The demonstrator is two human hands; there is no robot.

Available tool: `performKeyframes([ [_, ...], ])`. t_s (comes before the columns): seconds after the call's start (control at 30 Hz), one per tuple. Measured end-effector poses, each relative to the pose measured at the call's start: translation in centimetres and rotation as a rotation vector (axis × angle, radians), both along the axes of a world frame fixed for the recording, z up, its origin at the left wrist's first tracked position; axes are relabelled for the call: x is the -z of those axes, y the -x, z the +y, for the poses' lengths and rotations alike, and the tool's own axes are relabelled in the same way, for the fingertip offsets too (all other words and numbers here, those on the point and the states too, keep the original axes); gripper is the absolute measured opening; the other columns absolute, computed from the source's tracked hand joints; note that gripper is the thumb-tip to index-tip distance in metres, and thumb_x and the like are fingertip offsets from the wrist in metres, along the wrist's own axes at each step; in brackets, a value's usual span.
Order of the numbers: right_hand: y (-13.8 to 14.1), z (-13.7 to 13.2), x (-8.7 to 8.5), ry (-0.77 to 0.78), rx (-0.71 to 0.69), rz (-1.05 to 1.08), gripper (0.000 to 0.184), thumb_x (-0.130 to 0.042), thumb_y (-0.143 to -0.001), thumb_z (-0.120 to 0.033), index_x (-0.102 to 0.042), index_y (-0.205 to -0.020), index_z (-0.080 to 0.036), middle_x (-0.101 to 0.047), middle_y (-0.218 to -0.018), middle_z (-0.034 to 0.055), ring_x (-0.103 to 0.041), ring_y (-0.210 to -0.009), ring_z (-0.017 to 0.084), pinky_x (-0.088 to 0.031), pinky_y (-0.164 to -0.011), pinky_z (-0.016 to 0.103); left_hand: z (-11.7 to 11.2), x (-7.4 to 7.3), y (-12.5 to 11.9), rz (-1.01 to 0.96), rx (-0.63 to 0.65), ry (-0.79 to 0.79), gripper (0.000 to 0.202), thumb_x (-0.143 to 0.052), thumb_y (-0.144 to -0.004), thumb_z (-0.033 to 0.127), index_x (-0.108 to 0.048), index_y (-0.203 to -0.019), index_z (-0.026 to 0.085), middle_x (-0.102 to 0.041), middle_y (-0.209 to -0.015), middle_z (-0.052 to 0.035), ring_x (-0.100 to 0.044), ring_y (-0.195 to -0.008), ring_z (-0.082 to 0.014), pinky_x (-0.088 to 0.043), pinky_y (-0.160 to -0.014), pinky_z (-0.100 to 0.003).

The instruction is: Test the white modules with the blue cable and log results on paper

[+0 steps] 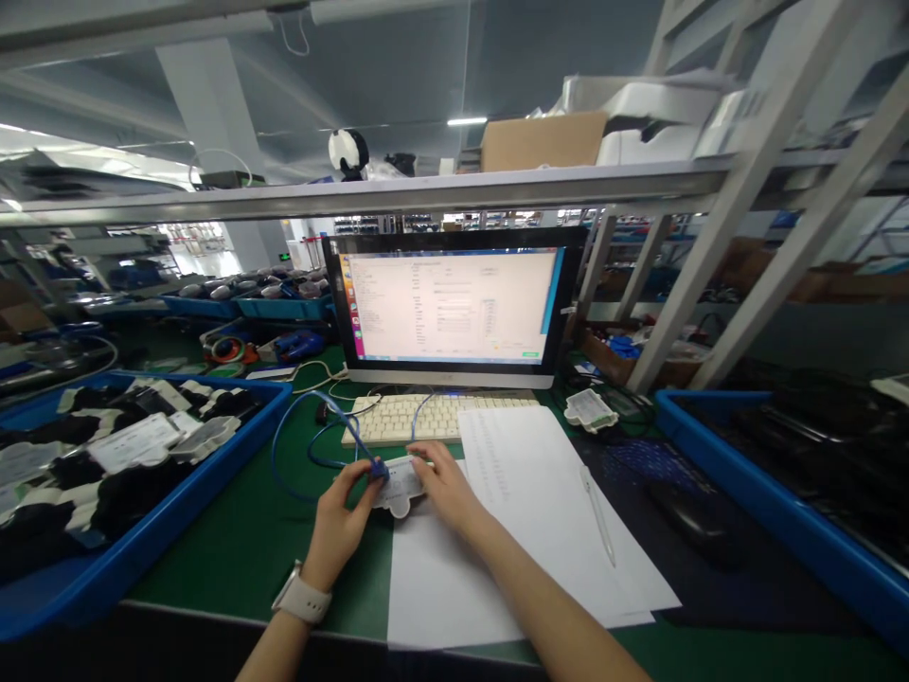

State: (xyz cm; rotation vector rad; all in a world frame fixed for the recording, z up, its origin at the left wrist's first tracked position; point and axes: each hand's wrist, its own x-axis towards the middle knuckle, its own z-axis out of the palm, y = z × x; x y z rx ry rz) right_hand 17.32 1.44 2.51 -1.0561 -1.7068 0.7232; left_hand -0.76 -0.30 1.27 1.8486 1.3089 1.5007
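A small pale plastic device [399, 491] with a lobed outline is held between my hands over the papers' upper left edge. My left hand [341, 519], with a white watch on the wrist, pinches the plug of a blue cable [284, 445] at the device's left end. Whether the plug is fully seated cannot be made out. My right hand [447, 485] grips the device's right end, thumb and fingers closed around it. The blue cable loops left across the green table. Just behind the hands lies a cream keyboard [398, 417].
A lit monitor [454, 308] stands behind the keyboard. Printed sheets [511, 511] carry a pen [597, 516]. To the right are a mouse [692, 516], another pale device [591, 409] and a blue bin [781, 530]. A blue tray [205, 493] of device parts sits left. A shelf [426, 194] crosses overhead.
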Motion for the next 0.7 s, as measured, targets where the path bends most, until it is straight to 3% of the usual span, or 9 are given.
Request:
performKeyframes([
  [0.1, -3.0, -1.9, -2.3, -0.027, 0.026, 0.009, 0.03, -0.048, -0.087, -0.031, -0.054, -0.116, -0.026, -0.054, -0.119, 0.0064, -0.052, -0.111, 0.02, -0.048, -0.089, 0.035, -0.1, 0.4, 0.1, 0.039, 0.009, -0.033, 0.023, -0.055, -0.08, 0.036, -0.06, -0.096, 0.02, -0.066, -0.107, -0.008, -0.062, -0.1, -0.0232, -0.049, -0.092, -0.038],
  [0.17, -6.6, -3.4, -3.7, -0.106, 0.095, -0.07, 0.032, -0.049, -0.088, -0.034, -0.053, -0.119, -0.027, -0.054, -0.122, 0.0064, -0.049, -0.115, 0.022, -0.044, -0.096, 0.039, -0.2, 0.4, 0.1, 0.056, 0.014, -0.03, 0.023, -0.054, -0.081, 0.037, -0.061, -0.096, 0.02, -0.066, -0.109, -0.0081, -0.061, -0.103, -0.0236, -0.048, -0.094, -0.039],
  [0.27, -14.1, -5.1, -4.2, -0.239, 0.378, -0.265, 0.034, -0.048, -0.087, -0.04, -0.055, -0.117, -0.025, -0.055, -0.121, 0.0085, -0.05, -0.114, 0.025, -0.042, -0.097, 0.044, -0.2, 0.7, 0.0, 0.056, 0.015, -0.041, 0.024, -0.054, -0.081, 0.038, -0.061, -0.096, 0.021, -0.066, -0.109, -0.008, -0.061, -0.104, -0.0234, -0.047, -0.095, -0.039],
  [0.37, -22.2, -6.3, -2.3, -0.287, 0.722, -0.544, 0.041, -0.044, -0.084, -0.051, -0.061, -0.107, -0.022, -0.06, -0.111, 0.0118, -0.052, -0.108, 0.03, -0.04, -0.096, 0.051, 0.0, 1.3, 0.0, 0.053, 0.024, -0.095, 0.022, -0.054, -0.083, 0.035, -0.061, -0.099, 0.022, -0.066, -0.11, -0.0067, -0.062, -0.103, -0.0222, -0.048, -0.095, -0.037],
  [0.47, -28.2, -7.4, 1.0, -0.225, 0.866, -0.709, 0.051, -0.039, -0.082, -0.06, -0.064, -0.101, -0.02, -0.061, -0.106, 0.0137, -0.054, -0.105, 0.033, -0.043, -0.093, 0.053, 0.3, 1.8, 0.1, 0.062, 0.021, -0.167, 0.02, -0.056, -0.083, 0.031, -0.061, -0.101, 0.024, -0.067, -0.109, -0.0048, -0.063, -0.101, -0.0207, -0.05, -0.092, -0.034],
  [0.57, -31.0, -8.6, 3.7, -0.162, 0.867, -0.726, 0.053, -0.039, -0.081, -0.062, -0.064, -0.104, -0.021, -0.061, -0.11, 0.0126, -0.057, -0.105, 0.032, -0.047, -0.09, 0.05, 0.4, 1.8, 0.1, 0.075, 0.011, -0.228, 0.019, -0.057, -0.083, 0.03, -0.062, -0.101, 0.025, -0.068, -0.108, -0.0036, -0.064, -0.099, -0.0203, -0.051, -0.09, -0.032],
  [0.7, -31.6, -9.4, 5.6, -0.157, 0.92, -0.745, 0.051, -0.044, -0.079, -0.059, -0.063, -0.109, -0.023, -0.06, -0.117, 0.0108, -0.058, -0.107, 0.031, -0.05, -0.088, 0.047, 0.4, 1.7, 0.1, 0.095, 0.002, -0.278, 0.02, -0.056, -0.084, 0.03, -0.061, -0.103, 0.026, -0.068, -0.107, -0.0038, -0.065, -0.098, -0.0209, -0.053, -0.087, -0.032],
])
